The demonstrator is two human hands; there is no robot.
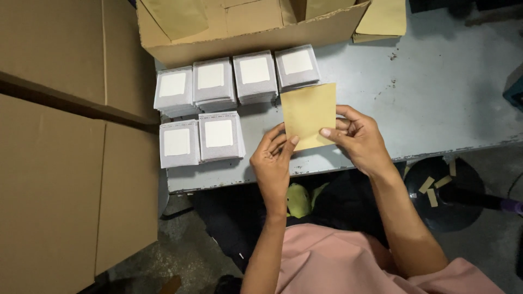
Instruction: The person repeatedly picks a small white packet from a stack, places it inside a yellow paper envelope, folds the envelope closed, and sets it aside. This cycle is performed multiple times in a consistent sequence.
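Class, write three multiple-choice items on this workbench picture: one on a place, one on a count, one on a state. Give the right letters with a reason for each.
1. Where do the stacks of grey-white packets lie?
A. on the grey table, left of the hands
B. inside the open cardboard box
C. on the floor

2. How many stacks of packets show?
A. three
B. six
C. nine

3. How is the tan paper envelope held?
A. lying flat, untouched
B. by the left hand alone
C. by both hands, the right hand too, above the table edge

Answers:
1 A: the stacks sit on the tabletop in front of the box.
2 B: four in the back row, two in the front.
3 C: fingers of each hand pinch a lower corner of the envelope.
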